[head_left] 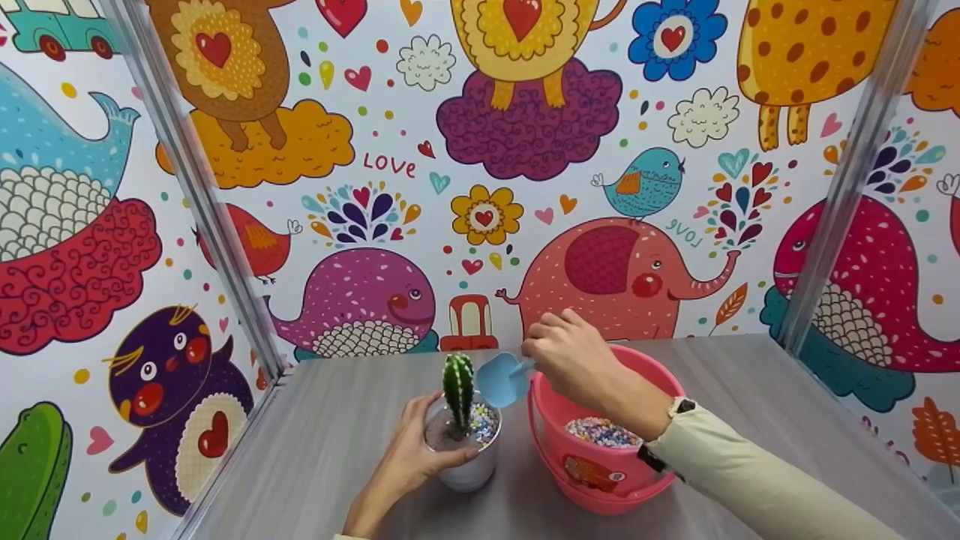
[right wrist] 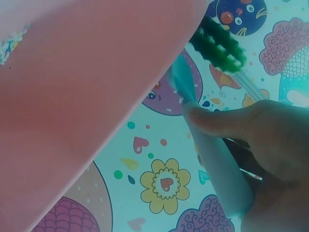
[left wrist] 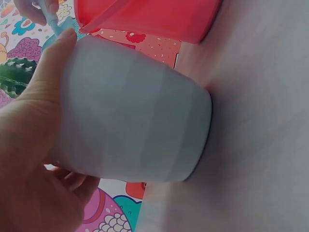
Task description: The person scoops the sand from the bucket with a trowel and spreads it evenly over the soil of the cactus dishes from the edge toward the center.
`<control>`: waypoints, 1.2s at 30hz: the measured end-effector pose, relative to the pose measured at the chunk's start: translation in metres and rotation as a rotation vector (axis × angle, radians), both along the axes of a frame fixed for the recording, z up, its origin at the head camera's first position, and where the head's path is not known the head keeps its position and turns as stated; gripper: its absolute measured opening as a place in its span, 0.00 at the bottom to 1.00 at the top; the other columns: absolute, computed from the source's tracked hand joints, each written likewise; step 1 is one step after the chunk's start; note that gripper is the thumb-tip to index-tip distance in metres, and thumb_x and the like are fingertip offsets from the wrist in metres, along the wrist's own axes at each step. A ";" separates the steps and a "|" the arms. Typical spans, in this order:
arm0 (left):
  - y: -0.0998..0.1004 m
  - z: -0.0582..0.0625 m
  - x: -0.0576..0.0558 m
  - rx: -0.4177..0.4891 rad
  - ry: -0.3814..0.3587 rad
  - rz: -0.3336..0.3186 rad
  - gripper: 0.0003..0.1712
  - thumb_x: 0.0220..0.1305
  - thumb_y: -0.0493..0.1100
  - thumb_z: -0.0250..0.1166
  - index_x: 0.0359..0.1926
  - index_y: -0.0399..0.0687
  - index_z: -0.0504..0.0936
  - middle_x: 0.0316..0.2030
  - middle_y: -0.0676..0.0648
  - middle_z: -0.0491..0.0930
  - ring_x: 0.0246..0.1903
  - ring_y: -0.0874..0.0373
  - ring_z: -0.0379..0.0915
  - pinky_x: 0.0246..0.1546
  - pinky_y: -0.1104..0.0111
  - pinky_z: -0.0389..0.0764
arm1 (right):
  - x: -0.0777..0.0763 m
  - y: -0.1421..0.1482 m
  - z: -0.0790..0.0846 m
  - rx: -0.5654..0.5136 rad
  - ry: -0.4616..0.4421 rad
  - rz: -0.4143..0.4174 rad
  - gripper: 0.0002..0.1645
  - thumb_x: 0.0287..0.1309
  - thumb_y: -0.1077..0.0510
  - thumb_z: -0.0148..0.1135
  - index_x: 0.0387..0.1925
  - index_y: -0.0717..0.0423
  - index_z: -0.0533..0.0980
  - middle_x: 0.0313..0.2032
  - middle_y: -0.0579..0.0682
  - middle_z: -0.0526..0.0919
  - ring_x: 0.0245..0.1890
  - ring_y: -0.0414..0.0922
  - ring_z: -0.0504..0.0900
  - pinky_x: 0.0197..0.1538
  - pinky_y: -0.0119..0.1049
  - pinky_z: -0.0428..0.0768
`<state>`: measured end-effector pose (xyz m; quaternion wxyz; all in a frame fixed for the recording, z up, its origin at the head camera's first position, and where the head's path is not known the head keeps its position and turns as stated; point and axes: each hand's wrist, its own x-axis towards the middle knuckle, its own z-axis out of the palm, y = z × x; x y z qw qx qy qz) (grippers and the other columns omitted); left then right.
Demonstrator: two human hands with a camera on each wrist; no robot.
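A person's right hand (head_left: pixel 570 352) was clamped on the handle of a blue scoop (head_left: pixel 501 382), thumb laid along it, with the blade at the right rim of a pale pot (head_left: pixel 469 474). A loose turn of that grip looked likely to tip the blade early and drop any load outside the rim; whether the scoop carried anything could not be told.

The left hand (head_left: pixel 420 446) was curled round the pot's left side, thumb near the rim, as it stood upright on the worktop. Too hard a squeeze or a sideways pull might have rocked it, and the thumb sat where stray pieces could land.

Inside rose a spiny cactus (head_left: pixel 458 394), with multicoloured beads (head_left: pixel 484 424) gathered to its right and a darker patch to its left. A blade pushed too far left could have knocked the stem or pricked the fingers; pouring on one side only risked an uneven layer.

Just right of the pot stood a pink bucket (head_left: pixel 555 441), more beads (head_left: pixel 604 433) low inside. The right forearm crossed over it, so a dropped elbow might have jarred the bucket and scattered beads across the grey worktop (head_left: pixel 322 450).
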<state>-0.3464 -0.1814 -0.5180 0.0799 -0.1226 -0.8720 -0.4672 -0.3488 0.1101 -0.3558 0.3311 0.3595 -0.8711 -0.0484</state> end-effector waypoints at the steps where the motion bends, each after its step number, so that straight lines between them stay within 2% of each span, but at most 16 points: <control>1: 0.000 0.000 0.000 -0.001 0.003 0.000 0.66 0.45 0.64 0.88 0.80 0.46 0.66 0.73 0.38 0.68 0.75 0.36 0.65 0.74 0.34 0.69 | 0.000 0.000 0.000 0.005 0.003 -0.002 0.14 0.49 0.58 0.87 0.40 0.47 0.93 0.39 0.46 0.93 0.41 0.47 0.84 0.43 0.39 0.80; 7: 0.000 -0.001 0.000 0.009 -0.001 0.004 0.67 0.44 0.64 0.89 0.80 0.47 0.66 0.73 0.38 0.68 0.76 0.36 0.65 0.75 0.34 0.69 | 0.002 0.000 0.001 -0.007 0.003 -0.007 0.13 0.50 0.58 0.86 0.40 0.47 0.93 0.39 0.46 0.92 0.42 0.47 0.84 0.44 0.40 0.81; 12: 0.000 -0.001 -0.001 0.008 0.013 -0.002 0.66 0.45 0.62 0.89 0.80 0.46 0.66 0.73 0.39 0.69 0.75 0.36 0.65 0.75 0.35 0.69 | 0.004 0.008 0.001 -0.028 -0.017 -0.022 0.16 0.51 0.56 0.86 0.43 0.48 0.92 0.40 0.48 0.91 0.44 0.48 0.84 0.43 0.40 0.79; 20: 0.000 -0.001 -0.001 -0.005 0.029 -0.001 0.66 0.46 0.62 0.88 0.80 0.45 0.66 0.73 0.38 0.70 0.75 0.36 0.66 0.75 0.36 0.69 | 0.005 0.036 0.006 -0.145 -0.217 -0.056 0.13 0.59 0.55 0.82 0.45 0.49 0.91 0.40 0.47 0.89 0.42 0.46 0.81 0.41 0.37 0.73; 27: -0.001 0.000 0.000 -0.013 0.034 -0.018 0.65 0.47 0.64 0.87 0.80 0.46 0.66 0.74 0.39 0.68 0.76 0.36 0.65 0.76 0.36 0.68 | 0.006 0.076 0.008 -0.192 -0.319 -0.086 0.11 0.61 0.56 0.80 0.45 0.48 0.91 0.41 0.44 0.90 0.46 0.46 0.83 0.46 0.43 0.77; 36: -0.003 0.001 0.001 -0.036 0.036 -0.036 0.65 0.50 0.65 0.85 0.81 0.45 0.64 0.75 0.39 0.67 0.77 0.35 0.64 0.76 0.34 0.68 | 0.004 0.123 0.001 -0.227 -0.465 -0.090 0.12 0.60 0.58 0.80 0.46 0.47 0.91 0.45 0.45 0.91 0.50 0.48 0.84 0.52 0.51 0.83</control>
